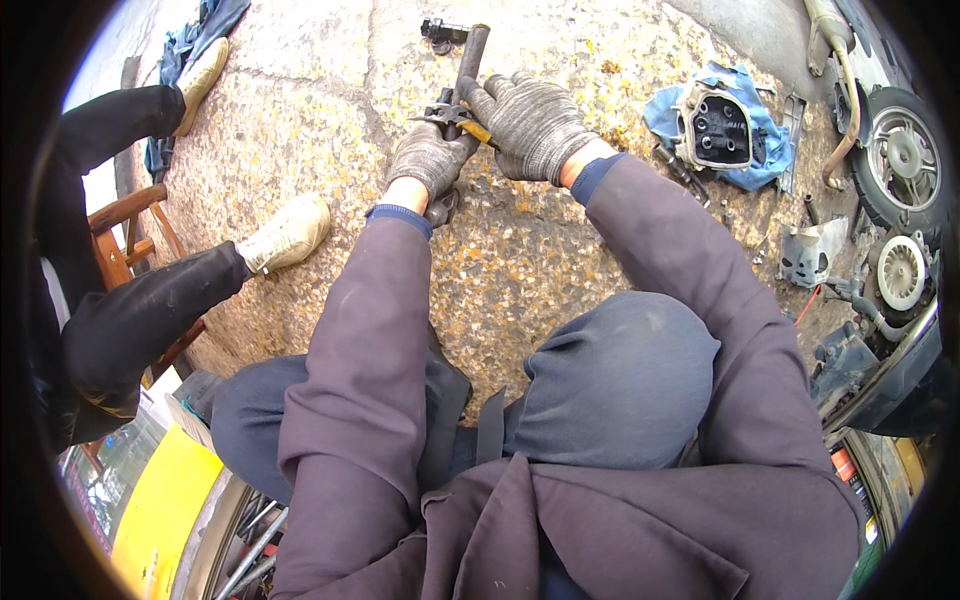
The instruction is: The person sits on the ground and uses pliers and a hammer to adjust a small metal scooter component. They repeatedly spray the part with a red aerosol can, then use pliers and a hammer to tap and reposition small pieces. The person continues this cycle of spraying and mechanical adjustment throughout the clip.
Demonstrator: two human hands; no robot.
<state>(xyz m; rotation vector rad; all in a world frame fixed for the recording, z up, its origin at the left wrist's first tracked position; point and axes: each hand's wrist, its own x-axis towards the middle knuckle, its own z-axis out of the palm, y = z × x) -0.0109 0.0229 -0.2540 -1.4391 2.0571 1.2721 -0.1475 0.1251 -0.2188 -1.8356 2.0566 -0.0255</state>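
Note:
In front of me, both my hands wear grey knit gloves and meet at a dark tube (473,55). My left hand (428,160) is closed around the tube's near end. A yellow-handled tool (478,131), which looks like pliers, crosses the tube just above that grip, its metal jaws pointing left. My right hand (540,125) is curled over the tool's handle, with its thumb and fingers close to the tube. The other handle, if there is one, is hidden. At the tube's far end shows a small black fitting (443,33); I cannot tell whether they are joined.
An engine cover-like metal casting (718,132) lies on a blue cloth (662,110) at the right. Beyond it are a small wheel (903,155) and vehicle parts. At the left, another person's shoe (290,235) rests near my left forearm, beside a wooden stool (125,210).

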